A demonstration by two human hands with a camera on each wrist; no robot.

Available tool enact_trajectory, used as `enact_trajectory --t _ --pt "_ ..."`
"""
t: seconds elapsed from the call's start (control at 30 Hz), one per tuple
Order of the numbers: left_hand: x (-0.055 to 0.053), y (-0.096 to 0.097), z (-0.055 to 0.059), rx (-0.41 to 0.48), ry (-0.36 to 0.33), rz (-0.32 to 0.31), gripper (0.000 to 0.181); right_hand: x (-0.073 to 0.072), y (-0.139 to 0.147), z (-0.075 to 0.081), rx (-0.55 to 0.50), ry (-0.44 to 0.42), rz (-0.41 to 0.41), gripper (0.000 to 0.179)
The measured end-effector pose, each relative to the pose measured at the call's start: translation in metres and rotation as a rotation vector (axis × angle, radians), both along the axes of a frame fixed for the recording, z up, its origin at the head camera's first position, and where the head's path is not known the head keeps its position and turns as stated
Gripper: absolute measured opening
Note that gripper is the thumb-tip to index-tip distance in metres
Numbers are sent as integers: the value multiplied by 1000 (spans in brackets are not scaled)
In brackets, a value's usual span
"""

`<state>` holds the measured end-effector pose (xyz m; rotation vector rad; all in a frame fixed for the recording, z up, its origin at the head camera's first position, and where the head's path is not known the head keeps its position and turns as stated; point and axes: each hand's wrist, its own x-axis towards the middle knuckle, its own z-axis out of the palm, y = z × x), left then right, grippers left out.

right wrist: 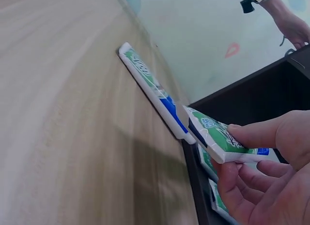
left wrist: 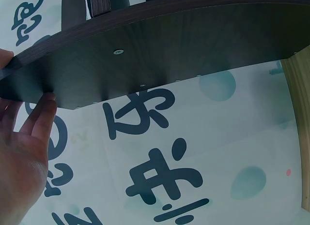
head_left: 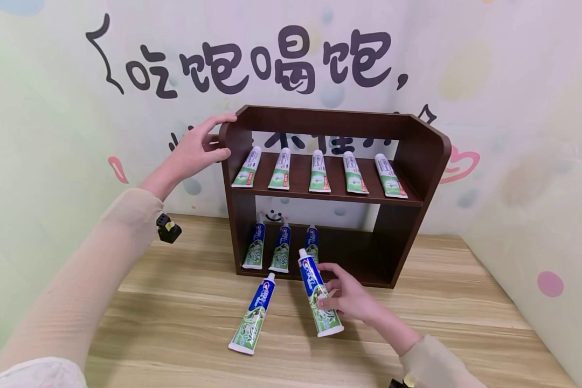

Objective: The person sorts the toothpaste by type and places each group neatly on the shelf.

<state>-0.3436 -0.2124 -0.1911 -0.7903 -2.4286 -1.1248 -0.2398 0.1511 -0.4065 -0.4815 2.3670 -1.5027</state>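
My left hand (head_left: pixel 194 148) holds the upper left side of a dark brown two-tier shelf (head_left: pixel 332 118), its fingertips on the side panel. In the left wrist view, that hand (left wrist: pixel 24 157) touches the panel's outer face and edge. My right hand (head_left: pixel 349 296) grips a blue and green toothpaste tube (head_left: pixel 320 302), tilted with its cap up, in front of the lower tier. The right wrist view shows the thumb on top of this tube (right wrist: pixel 218 138) and fingers beneath. Another such tube (head_left: pixel 253 318) lies on the table, its cap toward the shelf.
Several white and green toothpaste tubes (head_left: pixel 319 172) lean in a row on the upper tier. Three blue and green tubes (head_left: pixel 281 250) line the lower tier's left and middle. The wooden table (head_left: pixel 174 328) meets a printed wall (head_left: pixel 174 32) behind the shelf.
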Motion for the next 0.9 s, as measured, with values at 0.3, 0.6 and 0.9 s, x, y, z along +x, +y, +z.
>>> enact_trajectory --t 0.3,0.6,0.9 --pt "0 0 0 4 -5 1 60 -11 9 15 -10 0 -52 76" --pt "0 0 0 6 -2 -2 60 -24 18 20 -3 28 -115 76" --pt "0 0 0 9 -5 1 60 -39 27 19 -17 97 -134 77"
